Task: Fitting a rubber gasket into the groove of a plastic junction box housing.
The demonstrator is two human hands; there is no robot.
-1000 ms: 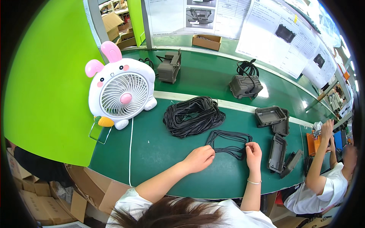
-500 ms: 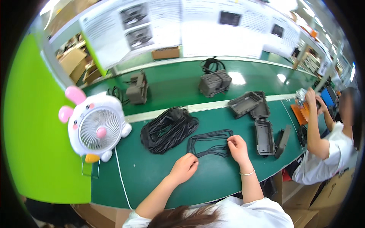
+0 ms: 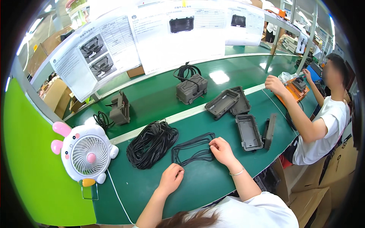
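Observation:
A thin black cord [image 3: 193, 143] lies on the green table in several long loops, drawn out into a rough rectangle. At its near left corner my left hand [image 3: 172, 178] rests with curled fingers closed on the cord. My right hand [image 3: 222, 151] pinches the loops at their right end, fingers bent over them. To the left sits a large tangled heap of black cord [image 3: 152, 144]. Right of my hands stands an open grey plastic box [image 3: 249, 133], with a narrow grey part [image 3: 269, 131] upright beside it. Two more grey shells [image 3: 222, 103] lie behind, one overlapping the other.
A white rabbit-shaped fan [image 3: 90, 154] stands at the left by a green panel [image 3: 34, 163], its white cable running forward. Grey cases with cords [image 3: 191, 88] stand on the back shelf [image 3: 152, 91] under hanging sheets. A co-worker [image 3: 319, 117] sits at the right beside an orange tray [image 3: 292, 93].
The view has turned, shifting the scene leftward. My hands stay at the same ends of the cord loops. The co-worker's near arm now reaches out, and a grey part shows on the orange tray.

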